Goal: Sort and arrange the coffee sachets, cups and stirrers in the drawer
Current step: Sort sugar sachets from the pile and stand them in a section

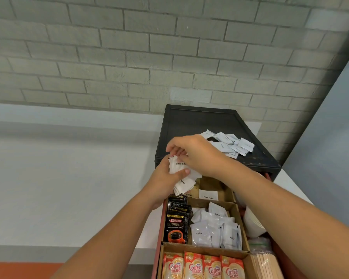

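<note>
Well along, by the look of it, but not finished. Already filed in the drawer (161, 222), lower middle of the frame: Kopiko sachets (176, 224) standing in a row down the left compartment, white coffee sachets (214, 228) leaning together beside them, Coffee mate sachets (201, 266) lined up upright along the bottom edge, stirrers (264, 264) bundled lengthwise at lower right, and what seem to be stacked cups (252, 222) just right of the dividers, partly hidden by the right forearm. Left to place, as a judgement: the white sugar sachets (182, 179) gripped as a bundle at frame centre, above the drawer's far end, and the loose pile (230, 143) of more white sachets scattered on the black cabinet top (199, 121), just above and right of the hands. Left hand (169, 174) wrapped round the bundle from the left, thumb across its front. Right hand (193, 152) curled over from above, fingertips pinching the bundle's upper edge, seemingly squaring it. Bundle's long axis near vertical in the frame, leaning a little rightward at the bottom. Lower ends fanned, pointing down toward the far compartment marked by the White Sugar label (209, 195). Print on the top sachet upside down to the camera. Pale tabletop (69, 178) off to the left.
</note>
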A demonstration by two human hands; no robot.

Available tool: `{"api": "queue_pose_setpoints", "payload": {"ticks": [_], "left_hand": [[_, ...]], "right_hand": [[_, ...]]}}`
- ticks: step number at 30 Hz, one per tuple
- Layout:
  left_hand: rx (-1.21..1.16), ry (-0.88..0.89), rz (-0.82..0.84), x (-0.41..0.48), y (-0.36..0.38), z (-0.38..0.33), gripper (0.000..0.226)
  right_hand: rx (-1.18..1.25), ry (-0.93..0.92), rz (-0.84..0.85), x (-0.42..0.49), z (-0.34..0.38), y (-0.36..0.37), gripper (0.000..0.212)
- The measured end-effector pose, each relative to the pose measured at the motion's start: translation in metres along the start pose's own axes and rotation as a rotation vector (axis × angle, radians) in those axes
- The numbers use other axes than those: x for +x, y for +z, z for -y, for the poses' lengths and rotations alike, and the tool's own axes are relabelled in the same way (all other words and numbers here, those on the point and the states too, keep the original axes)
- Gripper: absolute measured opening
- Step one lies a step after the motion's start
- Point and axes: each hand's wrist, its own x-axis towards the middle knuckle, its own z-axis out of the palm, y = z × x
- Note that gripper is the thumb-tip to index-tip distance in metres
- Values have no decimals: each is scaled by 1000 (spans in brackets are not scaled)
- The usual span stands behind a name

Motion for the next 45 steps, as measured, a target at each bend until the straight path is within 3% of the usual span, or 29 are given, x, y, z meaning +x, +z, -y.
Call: {"api": "queue_pose_setpoints", "payload": {"ticks": [5,15,23,30,36,41,45], "left_hand": [[10,4,-2,1,1,0,48],[26,8,2,1,1,-1,42],[4,12,3,0,-1,0,44],[-13,-19,-21,1,0,0,47],[-84,-38,-59,0,0,0,53],[-82,-43,-67,1,0,0,53],[-75,-37,-70,0,0,1,52]], "right_hand": [[-106,24,-16,-6,3,3,52],[-66,88,242,0,8,-13,61],[-45,86,283,5,6,-19,49],[179,148,138,-6,1,-36,22],[281,378,-243,-47,-19,-51,23],[111,624,-30,-81,-37,-9,32],[108,762,26,-72,-44,37,33]]}}
